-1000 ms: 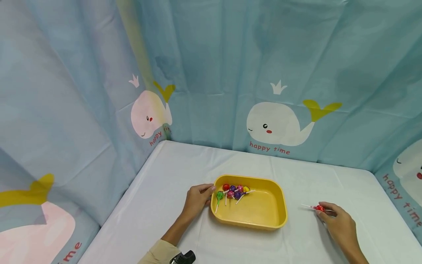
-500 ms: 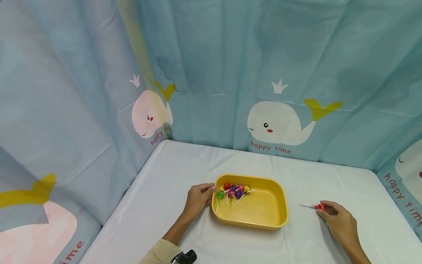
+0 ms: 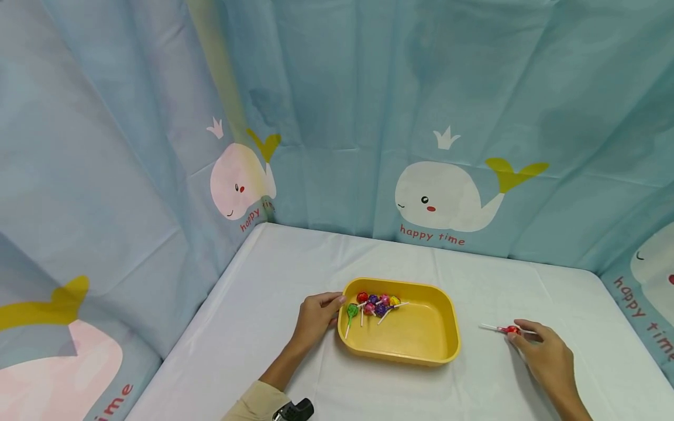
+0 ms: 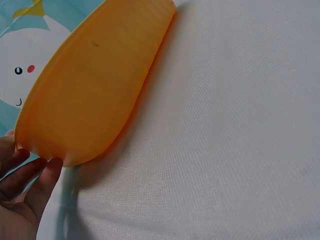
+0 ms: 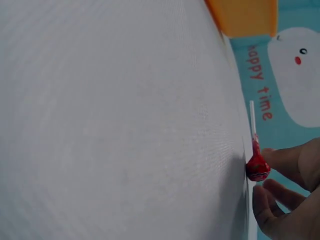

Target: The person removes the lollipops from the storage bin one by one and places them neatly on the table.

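Note:
In the head view my left hand (image 3: 312, 318) grips the left rim of a yellow tray (image 3: 421, 336). In the left wrist view, its fingers (image 4: 46, 182) hold the tray's end. Bunched at the left inside the tray are several wrapped lollipops, among them a green lollipop (image 3: 351, 311), a red lollipop (image 3: 362, 297) and a yellow lollipop (image 3: 395, 301). Right of the tray, my right hand (image 3: 549, 354) has thumb and fingers around the head of another red lollipop (image 5: 257, 169), low at the table. Its stick points left, toward the tray.
A white cloth covers the table (image 3: 295, 263). A blue curtain (image 3: 342, 146) with printed whales hangs along the back and sides. A black device (image 3: 293, 410) shows by the left sleeve (image 3: 258, 403).
My right hand has shifted very slightly right, while the red lollipop by it stays nearly in place. My left hand and the tray have not visibly moved.

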`<state>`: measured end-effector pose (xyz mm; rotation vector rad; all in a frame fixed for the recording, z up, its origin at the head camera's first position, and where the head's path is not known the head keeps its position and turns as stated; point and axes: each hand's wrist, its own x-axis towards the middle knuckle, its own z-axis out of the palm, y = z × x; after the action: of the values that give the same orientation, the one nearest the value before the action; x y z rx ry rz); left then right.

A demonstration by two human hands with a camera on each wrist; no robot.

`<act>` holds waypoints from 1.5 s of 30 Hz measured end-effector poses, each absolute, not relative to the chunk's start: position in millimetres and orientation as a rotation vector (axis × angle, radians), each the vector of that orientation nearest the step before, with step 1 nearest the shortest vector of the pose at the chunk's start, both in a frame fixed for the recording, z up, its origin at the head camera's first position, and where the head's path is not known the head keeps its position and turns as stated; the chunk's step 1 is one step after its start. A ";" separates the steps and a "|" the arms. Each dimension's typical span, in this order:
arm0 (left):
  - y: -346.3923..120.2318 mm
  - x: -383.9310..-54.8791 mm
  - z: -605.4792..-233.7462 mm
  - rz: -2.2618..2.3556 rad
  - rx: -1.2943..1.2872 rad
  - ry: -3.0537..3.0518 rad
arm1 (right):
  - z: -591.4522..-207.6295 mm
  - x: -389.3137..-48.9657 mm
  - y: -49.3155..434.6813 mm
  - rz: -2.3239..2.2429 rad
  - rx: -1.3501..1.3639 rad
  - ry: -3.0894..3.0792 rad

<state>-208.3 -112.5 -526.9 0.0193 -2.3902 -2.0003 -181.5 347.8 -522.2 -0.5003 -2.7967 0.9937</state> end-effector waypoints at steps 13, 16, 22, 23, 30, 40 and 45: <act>-112.6 -208.1 -526.9 -1.982 0.016 -2.403 | -506.2 -169.7 329.5 0.974 -0.306 -2.600; -112.7 -208.1 -527.0 -1.974 0.014 -2.406 | -501.4 -168.5 320.3 0.984 -0.260 -2.568; -112.8 -208.2 -526.7 -1.976 0.025 -2.407 | -491.5 -167.3 305.4 1.072 -0.234 -2.567; -112.8 -208.0 -526.6 -1.979 0.024 -2.406 | -490.0 -167.4 303.3 1.083 -0.230 -2.567; -112.5 -207.8 -526.7 -1.965 0.023 -2.405 | -480.2 -166.9 285.5 1.147 -0.191 -2.570; -112.2 -207.6 -527.0 -1.978 0.030 -2.401 | -471.5 -165.1 261.9 1.282 -0.155 -2.555; -112.2 -208.2 -527.4 -1.976 0.028 -2.402 | -470.3 -165.3 250.8 1.322 -0.124 -2.556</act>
<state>-208.2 -112.2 -527.4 0.0282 -2.4024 -1.9757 -165.3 250.8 -470.3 -0.1238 -2.5561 1.3224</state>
